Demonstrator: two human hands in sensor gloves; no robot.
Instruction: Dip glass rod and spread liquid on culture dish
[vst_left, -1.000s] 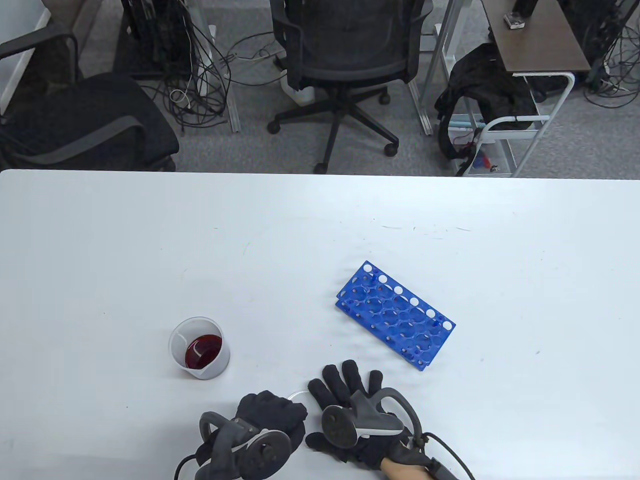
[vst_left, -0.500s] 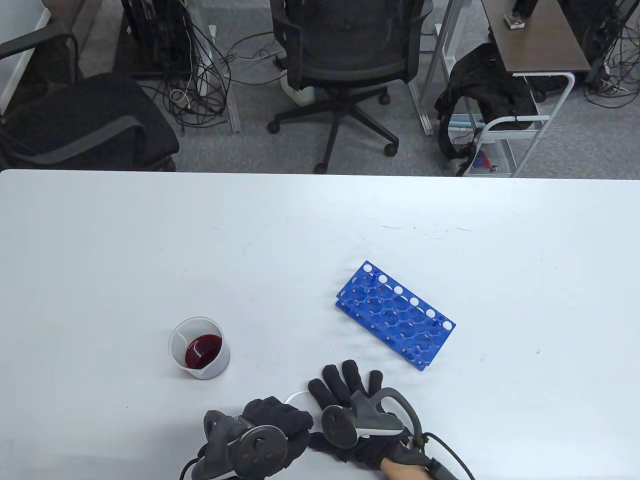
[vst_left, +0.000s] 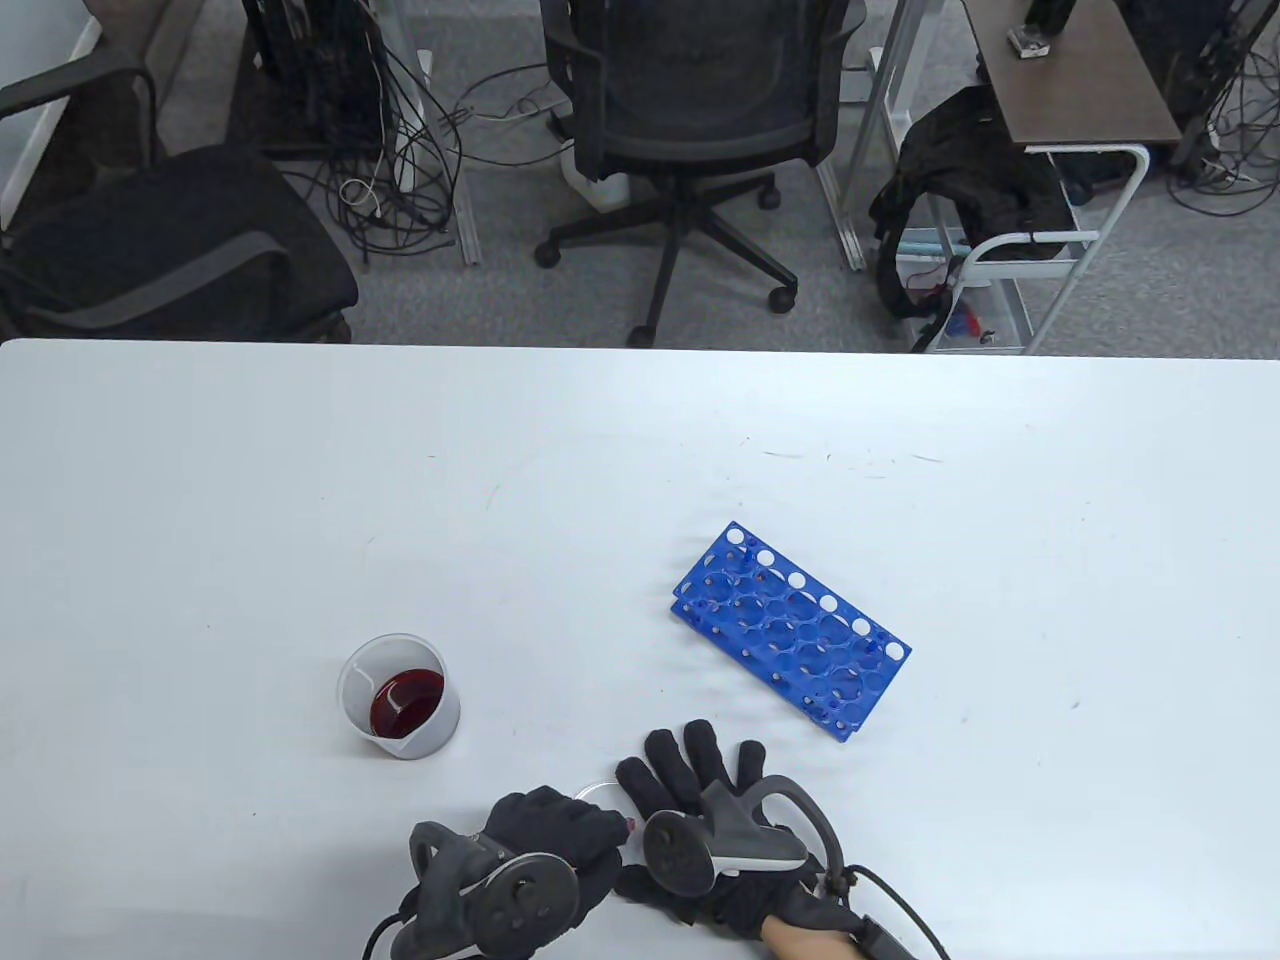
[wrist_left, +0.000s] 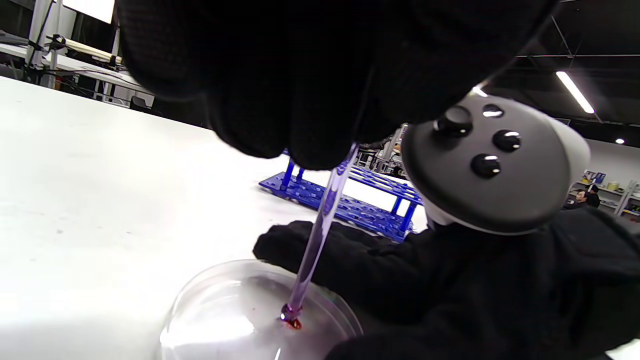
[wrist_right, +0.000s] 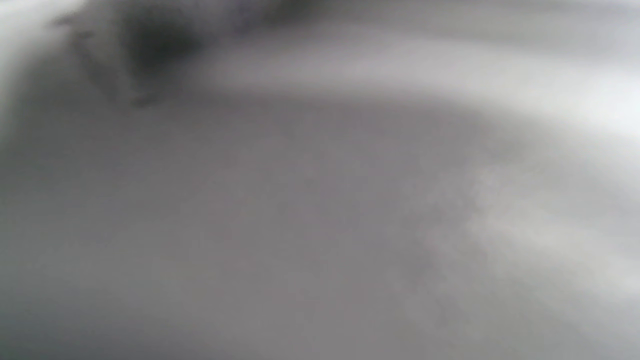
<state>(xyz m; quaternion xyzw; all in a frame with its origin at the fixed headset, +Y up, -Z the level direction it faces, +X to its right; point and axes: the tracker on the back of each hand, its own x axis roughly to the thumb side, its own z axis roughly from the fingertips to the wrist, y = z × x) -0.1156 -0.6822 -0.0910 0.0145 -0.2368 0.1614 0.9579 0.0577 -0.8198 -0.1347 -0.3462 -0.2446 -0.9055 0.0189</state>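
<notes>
My left hand (vst_left: 560, 822) grips a glass rod (wrist_left: 320, 235) and holds it steeply tilted. The rod's tip touches the bottom of a clear culture dish (wrist_left: 220, 310), where a small red drop (wrist_left: 292, 323) sits. In the table view only a sliver of the dish (vst_left: 592, 788) shows between my hands. My right hand (vst_left: 690, 772) lies flat on the table with its fingers spread, right beside the dish, and holds nothing. A clear beaker (vst_left: 400, 705) with dark red liquid stands to the left of my hands.
A blue test tube rack (vst_left: 790, 630) lies on the white table (vst_left: 300, 500) up and to the right of my hands; it also shows in the left wrist view (wrist_left: 350, 200). The right wrist view is a grey blur.
My left hand has shifted a little to the right, closer to my right hand, and covers more of the dish. My right hand has not moved.
</notes>
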